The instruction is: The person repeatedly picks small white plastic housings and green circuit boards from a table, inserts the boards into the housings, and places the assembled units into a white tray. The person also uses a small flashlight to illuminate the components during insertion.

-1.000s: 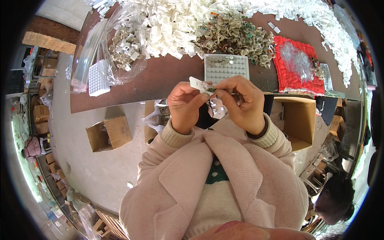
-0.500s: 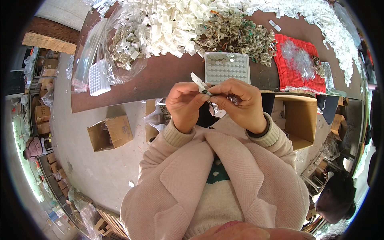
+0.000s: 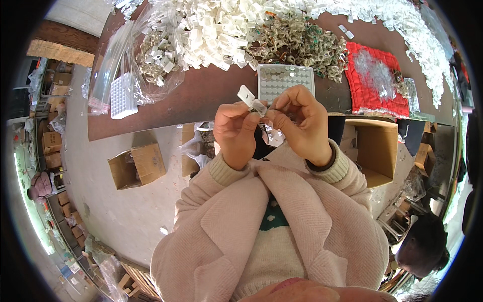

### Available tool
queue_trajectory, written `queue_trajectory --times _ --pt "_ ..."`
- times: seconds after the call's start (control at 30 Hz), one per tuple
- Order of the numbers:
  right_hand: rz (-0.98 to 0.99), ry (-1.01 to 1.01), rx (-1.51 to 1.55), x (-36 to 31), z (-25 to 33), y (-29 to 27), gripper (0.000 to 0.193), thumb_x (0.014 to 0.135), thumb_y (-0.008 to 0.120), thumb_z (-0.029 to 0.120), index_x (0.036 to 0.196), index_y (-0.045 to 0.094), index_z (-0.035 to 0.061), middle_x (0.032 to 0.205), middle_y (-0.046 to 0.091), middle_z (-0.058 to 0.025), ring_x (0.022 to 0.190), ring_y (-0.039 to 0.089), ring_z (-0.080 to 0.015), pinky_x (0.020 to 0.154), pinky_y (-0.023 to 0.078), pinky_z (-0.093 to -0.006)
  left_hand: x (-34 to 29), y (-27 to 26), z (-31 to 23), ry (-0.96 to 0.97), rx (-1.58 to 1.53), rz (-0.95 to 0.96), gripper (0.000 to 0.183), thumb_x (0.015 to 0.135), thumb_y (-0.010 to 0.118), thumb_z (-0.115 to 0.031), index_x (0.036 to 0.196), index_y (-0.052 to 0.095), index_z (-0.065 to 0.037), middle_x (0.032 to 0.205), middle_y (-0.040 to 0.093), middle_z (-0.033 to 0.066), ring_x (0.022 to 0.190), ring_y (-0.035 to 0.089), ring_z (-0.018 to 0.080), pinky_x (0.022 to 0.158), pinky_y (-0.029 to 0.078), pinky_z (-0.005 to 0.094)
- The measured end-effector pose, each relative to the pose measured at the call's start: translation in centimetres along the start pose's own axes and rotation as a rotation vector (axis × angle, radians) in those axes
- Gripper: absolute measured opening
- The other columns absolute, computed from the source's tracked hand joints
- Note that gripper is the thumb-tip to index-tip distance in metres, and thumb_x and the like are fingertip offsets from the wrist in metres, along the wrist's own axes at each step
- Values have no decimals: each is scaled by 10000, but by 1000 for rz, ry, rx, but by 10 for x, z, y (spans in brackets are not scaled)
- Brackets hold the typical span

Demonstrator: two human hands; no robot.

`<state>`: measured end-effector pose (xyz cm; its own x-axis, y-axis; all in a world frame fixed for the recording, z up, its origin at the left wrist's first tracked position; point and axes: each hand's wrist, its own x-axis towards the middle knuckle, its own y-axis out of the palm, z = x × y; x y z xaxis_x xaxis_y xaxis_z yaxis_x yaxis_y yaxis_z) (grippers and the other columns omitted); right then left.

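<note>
Tilted since before, white clip (image 3: 247, 95) pinched between left hand (image 3: 235, 132) and right hand (image 3: 301, 123) fingertips

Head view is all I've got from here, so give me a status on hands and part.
Left hand and right hand both pinching small white plastic piece. Held above table edge, before gridded tray. Nothing in the way.

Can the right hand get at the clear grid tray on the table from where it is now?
Probably yes. The clear grid tray lies on the table edge just beyond the right hand, with nothing between them. But that hand and the left hand both pinch a small white part, so its grip is occupied.
</note>
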<state>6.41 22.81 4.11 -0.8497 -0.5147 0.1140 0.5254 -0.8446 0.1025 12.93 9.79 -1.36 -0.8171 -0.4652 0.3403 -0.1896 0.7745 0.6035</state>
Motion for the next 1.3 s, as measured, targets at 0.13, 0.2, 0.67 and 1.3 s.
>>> queue_trajectory --times 0.13,0.2,0.67,1.3 --pt "29 63 244 3 -9 6 201 866 692 -63 935 527 29 817 626 -22 731 627 -77 644 507 -211 -2 2 -2 -121 -187 -89 155 971 617 -51 1098 531 -63 1099 691 198 941 675 218 811 548 357" --pt "14 77 296 2 -13 8 213 866 694 -65 934 520 37 832 627 -24 729 627 -75 649 508 -208 -3 3 -2 -164 -209 -121 139 981 611 -77 1097 534 -71 1093 695 182 935 673 217 800 544 360" --pt "62 138 77 5 -36 -2 173 877 716 -23 976 578 11 901 660 -58 786 628 -110 686 519 -246 5 -1 5 -287 -206 -178 116 994 597 -108 1095 549 -77 1061 686 154 935 647 214 888 504 361" --pt "-250 -201 -1050 53 -59 -45 110 849 689 102 957 672 108 896 641 -104 754 651 -345 644 514 -433 14 -25 8 -386 -273 -122 155 979 587 -15 1123 600 -72 1082 698 149 883 677 220 794 561 353"
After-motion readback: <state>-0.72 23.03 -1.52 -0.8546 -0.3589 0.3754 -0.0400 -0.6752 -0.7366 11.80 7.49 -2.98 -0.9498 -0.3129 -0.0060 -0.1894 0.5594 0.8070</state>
